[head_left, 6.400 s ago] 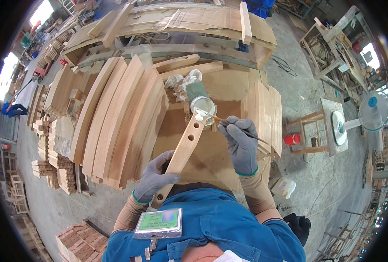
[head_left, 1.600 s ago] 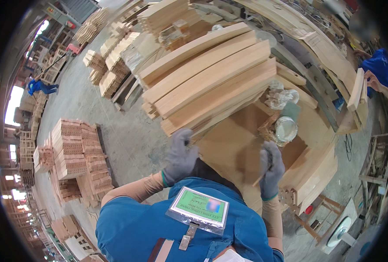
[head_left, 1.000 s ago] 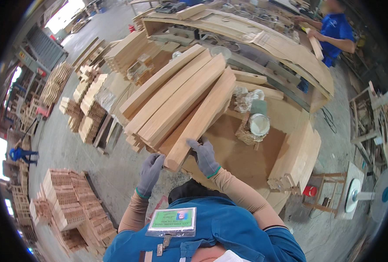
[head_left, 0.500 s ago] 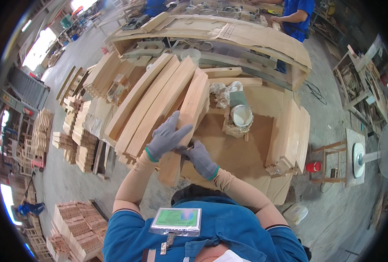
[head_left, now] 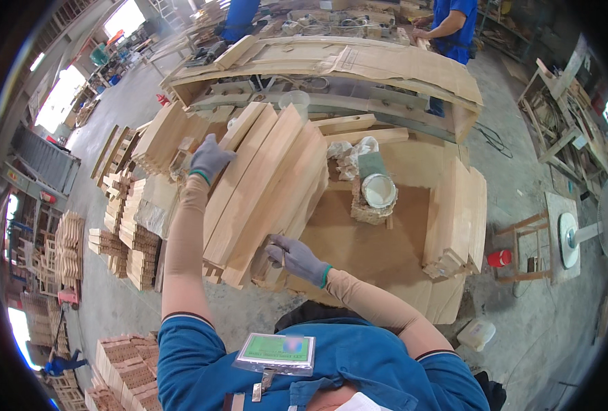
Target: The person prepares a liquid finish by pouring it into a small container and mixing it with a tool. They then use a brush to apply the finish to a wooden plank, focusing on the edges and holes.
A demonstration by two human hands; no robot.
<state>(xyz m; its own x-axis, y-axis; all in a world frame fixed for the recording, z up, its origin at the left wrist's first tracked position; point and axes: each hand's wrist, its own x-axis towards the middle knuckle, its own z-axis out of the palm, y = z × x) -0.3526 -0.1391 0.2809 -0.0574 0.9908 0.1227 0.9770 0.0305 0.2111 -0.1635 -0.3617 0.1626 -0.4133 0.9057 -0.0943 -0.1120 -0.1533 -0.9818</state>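
A row of long pale wooden boards [head_left: 266,178] lies side by side, slanting away from me. My left hand [head_left: 211,157], in a grey glove with a green cuff, is closed around the outer edge of the leftmost board [head_left: 243,130], thumb over its top. By the near ends of the boards, my gloved right hand [head_left: 298,260] is closed on a thin stick-like tool [head_left: 283,257]; its kind is unclear. Right of the boards, an open tub of pale paste [head_left: 378,191] rests on a rough-edged block [head_left: 371,214], beside crumpled clear plastic [head_left: 356,156].
A cardboard-covered wooden bench [head_left: 331,58] spans the far side, with a co-worker in blue [head_left: 452,27] behind it. More boards [head_left: 456,219] are stacked at the right. Wood stacks [head_left: 127,370] stand on the floor at left. A red bucket [head_left: 499,258] and a fan [head_left: 569,240] are at right.
My left hand has moved from the near part of the right-hand board to the far left board. The right-hand board now lies against the others. My right hand has shifted slightly left and nearer.
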